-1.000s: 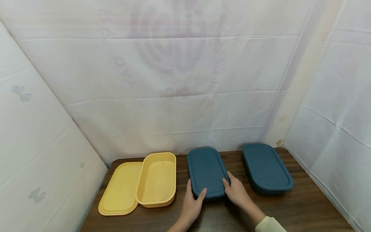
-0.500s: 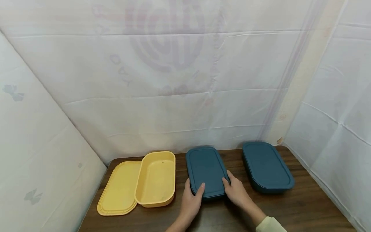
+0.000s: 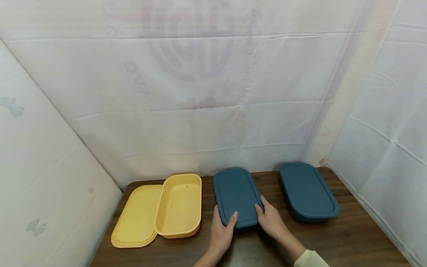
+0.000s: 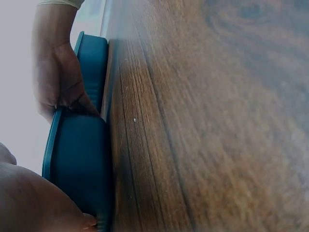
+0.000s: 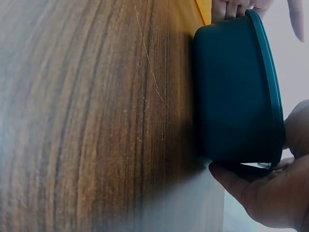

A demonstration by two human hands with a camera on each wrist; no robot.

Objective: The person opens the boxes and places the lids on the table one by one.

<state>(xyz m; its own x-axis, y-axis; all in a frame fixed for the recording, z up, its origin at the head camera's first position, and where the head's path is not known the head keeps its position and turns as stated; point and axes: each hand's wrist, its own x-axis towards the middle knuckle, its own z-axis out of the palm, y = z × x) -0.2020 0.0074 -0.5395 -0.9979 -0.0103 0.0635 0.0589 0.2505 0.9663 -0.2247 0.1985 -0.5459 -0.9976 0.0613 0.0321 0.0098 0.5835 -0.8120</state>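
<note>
A dark blue lidded lunch box (image 3: pixel 235 193) sits near the middle of the wooden table, its lid lying flat on top. My left hand (image 3: pixel 220 235) grips its front left corner, thumb over the lid's edge and fingers along the side. At the right side near the front, my right hand (image 3: pixel 272 223) holds the same box, thumb at the lid's rim. Close to the tabletop, the box's plain wall (image 4: pixel 79 150) shows between both hands in the left wrist view. In the right wrist view, the right thumb and fingers reach round the box (image 5: pixel 236 92) near its base.
A second dark blue lidded box (image 3: pixel 308 191) stands at the right. On the left, an uncovered yellow box (image 3: pixel 180 207) overlaps a flat yellow lid (image 3: pixel 138 218). White cloth walls (image 3: pixel 200 129) enclose the back and sides of the table (image 3: pixel 353 230).
My left thumb shifts slightly on the lid's front edge. Both hands keep their hold and the boxes stay where they were, while the head view tilts a little.
</note>
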